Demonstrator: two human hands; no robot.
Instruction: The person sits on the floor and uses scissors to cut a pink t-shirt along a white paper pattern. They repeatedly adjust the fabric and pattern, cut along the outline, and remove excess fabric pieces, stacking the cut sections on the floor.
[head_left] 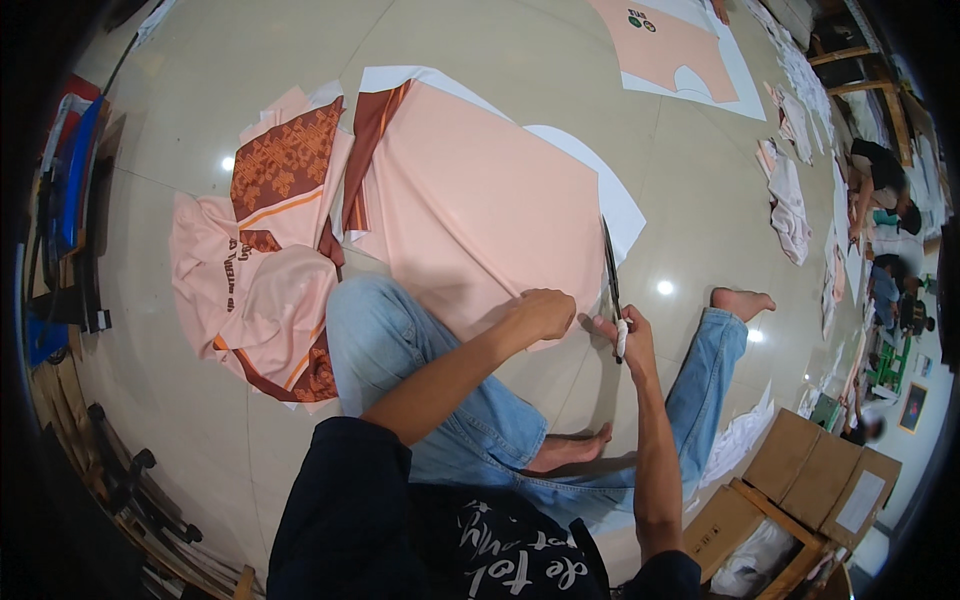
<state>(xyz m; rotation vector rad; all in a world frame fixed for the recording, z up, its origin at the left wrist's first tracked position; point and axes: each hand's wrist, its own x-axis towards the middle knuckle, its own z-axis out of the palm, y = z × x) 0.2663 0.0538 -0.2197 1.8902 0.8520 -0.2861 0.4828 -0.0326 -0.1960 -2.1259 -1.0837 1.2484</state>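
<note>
A large piece of pale pink fabric [490, 190] with a brown, orange-striped band at its left edge lies spread on the floor. White paper [600, 180] shows from beneath its upper and right edges. My left hand [545, 313] has its fingers curled at the near right part of the fabric, gripping it. In my right hand [632, 340] is a pair of long-bladed scissors [612, 262], handles wrapped in something white. The blades point away from me along the fabric's right edge. Whether they are parted cannot be told.
To the left, pink and brown patterned fabric pieces [270, 270] lie heaped. Another pink piece on paper [670, 50] lies at the far right. Scraps [785, 205] litter the right side. Cardboard boxes [810, 470] stand at lower right; people work beyond. My jeans-clad legs [400, 350] border the fabric.
</note>
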